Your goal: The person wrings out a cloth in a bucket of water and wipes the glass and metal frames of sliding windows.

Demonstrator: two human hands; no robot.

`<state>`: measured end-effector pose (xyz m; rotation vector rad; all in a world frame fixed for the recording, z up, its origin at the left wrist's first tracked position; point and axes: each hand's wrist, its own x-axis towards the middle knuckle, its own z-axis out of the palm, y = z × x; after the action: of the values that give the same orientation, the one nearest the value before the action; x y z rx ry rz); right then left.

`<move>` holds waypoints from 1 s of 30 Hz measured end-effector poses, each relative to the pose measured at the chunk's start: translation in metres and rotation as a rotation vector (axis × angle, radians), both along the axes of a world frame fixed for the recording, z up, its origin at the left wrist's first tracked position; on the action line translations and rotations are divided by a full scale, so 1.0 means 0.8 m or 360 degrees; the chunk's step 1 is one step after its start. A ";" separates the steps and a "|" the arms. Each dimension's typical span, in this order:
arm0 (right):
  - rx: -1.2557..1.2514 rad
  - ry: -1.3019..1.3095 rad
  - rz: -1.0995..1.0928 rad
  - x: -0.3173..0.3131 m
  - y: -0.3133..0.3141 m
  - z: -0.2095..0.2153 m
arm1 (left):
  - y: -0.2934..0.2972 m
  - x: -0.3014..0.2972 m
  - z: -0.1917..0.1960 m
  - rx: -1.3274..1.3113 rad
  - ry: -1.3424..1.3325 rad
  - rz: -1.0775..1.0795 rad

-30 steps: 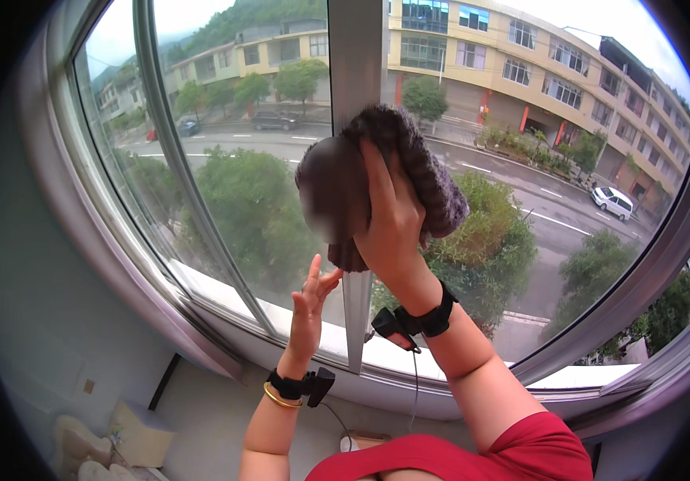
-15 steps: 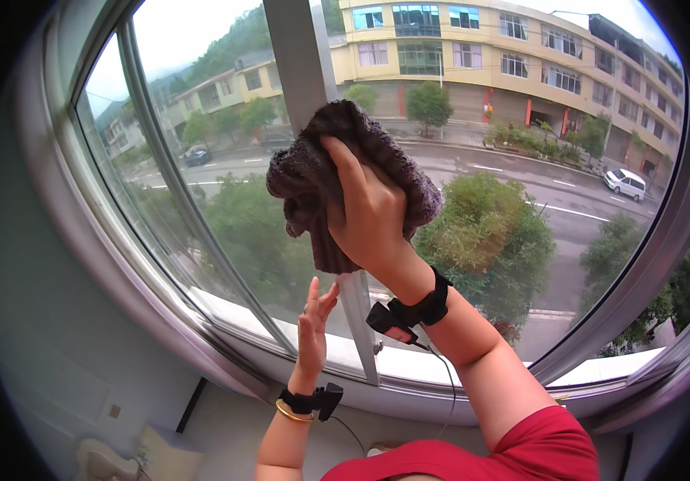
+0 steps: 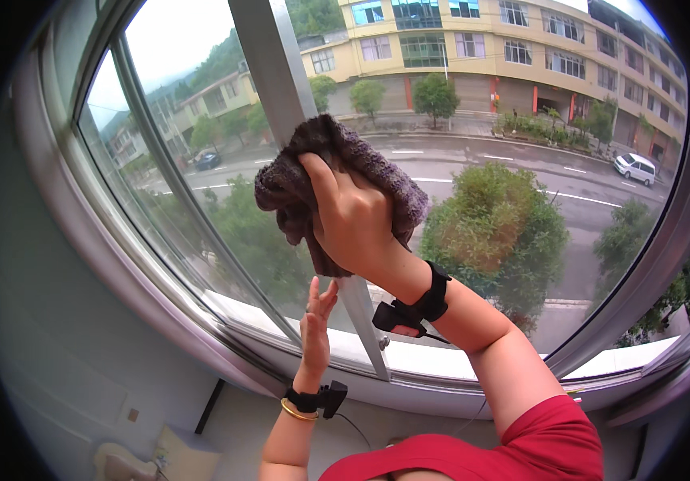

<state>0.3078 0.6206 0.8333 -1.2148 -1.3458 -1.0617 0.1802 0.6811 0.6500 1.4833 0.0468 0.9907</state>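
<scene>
My right hand (image 3: 355,218) presses a crumpled dark purple-brown cloth (image 3: 297,180) flat against the window, over the grey upright window bar (image 3: 269,68). A black strap with a small device sits on that wrist. Lower down, my left hand (image 3: 314,330) rests with its fingers straight and together against the glass, just left of the bar's lower part. It holds nothing. It wears a black wrist strap and a gold bangle.
The large window has a grey frame (image 3: 145,297) and a pale sill (image 3: 441,365). Outside are trees, a road, parked cars and buildings. Below the sill is a light wall with a pale object (image 3: 177,457) at the lower left.
The view has shifted, so the bar and both hands sit further right and lower in the picture. The cloth stays pressed on the bar. My left hand stays on the glass.
</scene>
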 end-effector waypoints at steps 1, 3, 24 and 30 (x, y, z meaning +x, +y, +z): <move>0.0067 -0.0034 -0.0065 0.002 0.005 0.022 | -0.001 0.003 0.001 0.0009 -0.0005 -0.0002; 0.0164 -0.0063 -0.0132 0.003 0.013 0.048 | -0.003 0.001 -0.002 0.0012 -0.0011 -0.0001; -0.0134 0.0123 0.0002 0.006 -0.041 -0.094 | -0.009 0.014 -0.001 -0.0005 -0.0211 -0.0006; 0.0079 -0.0127 -0.0255 0.018 -0.050 0.039 | -0.033 0.018 0.026 0.0408 0.0045 0.0080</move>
<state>0.3226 0.5808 0.8646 -1.2711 -1.2912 -1.2612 0.1943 0.6545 0.6705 1.7373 -0.0235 1.0457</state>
